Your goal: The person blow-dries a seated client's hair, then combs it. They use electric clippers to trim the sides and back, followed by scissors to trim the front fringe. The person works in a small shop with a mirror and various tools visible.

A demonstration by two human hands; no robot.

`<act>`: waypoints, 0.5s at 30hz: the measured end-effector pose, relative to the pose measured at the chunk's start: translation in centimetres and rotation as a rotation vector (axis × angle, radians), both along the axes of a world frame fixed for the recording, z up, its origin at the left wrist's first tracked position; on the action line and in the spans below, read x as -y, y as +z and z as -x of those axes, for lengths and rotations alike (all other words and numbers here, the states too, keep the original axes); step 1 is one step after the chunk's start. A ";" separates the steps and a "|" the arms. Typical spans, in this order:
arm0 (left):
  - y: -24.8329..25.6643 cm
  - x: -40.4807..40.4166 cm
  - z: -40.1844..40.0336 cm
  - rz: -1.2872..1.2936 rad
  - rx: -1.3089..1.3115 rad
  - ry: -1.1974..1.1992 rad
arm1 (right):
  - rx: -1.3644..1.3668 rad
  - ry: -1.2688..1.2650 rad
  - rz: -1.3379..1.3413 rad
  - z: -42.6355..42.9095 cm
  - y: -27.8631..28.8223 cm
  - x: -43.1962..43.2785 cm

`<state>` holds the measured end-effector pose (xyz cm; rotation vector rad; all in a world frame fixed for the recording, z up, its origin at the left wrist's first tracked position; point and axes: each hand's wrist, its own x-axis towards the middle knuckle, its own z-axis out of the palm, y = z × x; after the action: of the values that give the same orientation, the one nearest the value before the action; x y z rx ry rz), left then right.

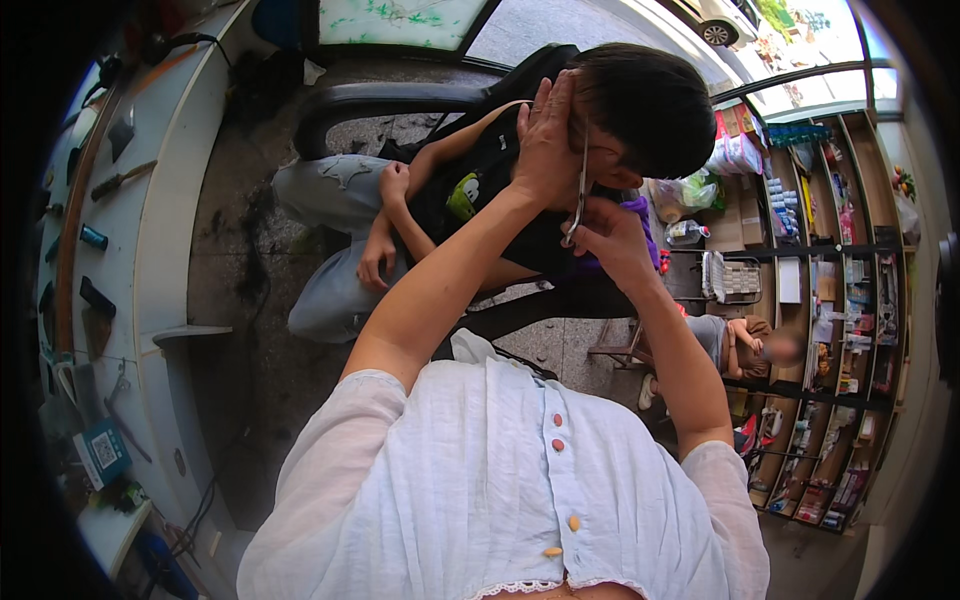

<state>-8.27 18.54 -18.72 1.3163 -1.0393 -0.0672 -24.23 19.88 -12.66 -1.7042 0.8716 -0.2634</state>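
A person in a black sleeveless top (480,202) and ripped light jeans sits before me, the dark-haired head (645,101) leaning to the right of the view. My left hand (550,150) lies with straight fingers along the side of this person's face, near the temple. In my right hand (619,236) is a pair of metal haircutting scissors (582,180), its finger rings at my fingers. The slim blades point up past the ear (600,157), close against the hair. Whether the blades are apart cannot be made out.
A black armchair (390,97) holds the seated person. Along the left runs a white counter (169,180) with a brush (124,180) and hair clippers (97,296). Cut hair (251,277) lies on the floor. Stocked shelves (840,247) and another seated person (739,345) are at right.
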 end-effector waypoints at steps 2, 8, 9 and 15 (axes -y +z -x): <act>0.1 -0.1 0.0 -0.015 -0.007 -0.019 | -0.007 0.003 -0.001 0.3 -0.2 0.0; -0.1 0.2 -0.1 0.021 0.015 0.052 | -0.052 -0.009 0.035 -0.5 1.0 -1.0; -0.1 0.3 0.0 0.017 0.011 0.050 | -0.042 -0.004 0.038 -0.6 1.1 -0.9; -0.4 0.5 -0.1 0.009 0.021 0.057 | -0.031 0.022 0.022 -0.8 0.9 0.2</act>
<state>-8.22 18.06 -19.14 1.3406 -1.0180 -0.0057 -23.40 19.64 -11.76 -1.7417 0.8752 -0.2326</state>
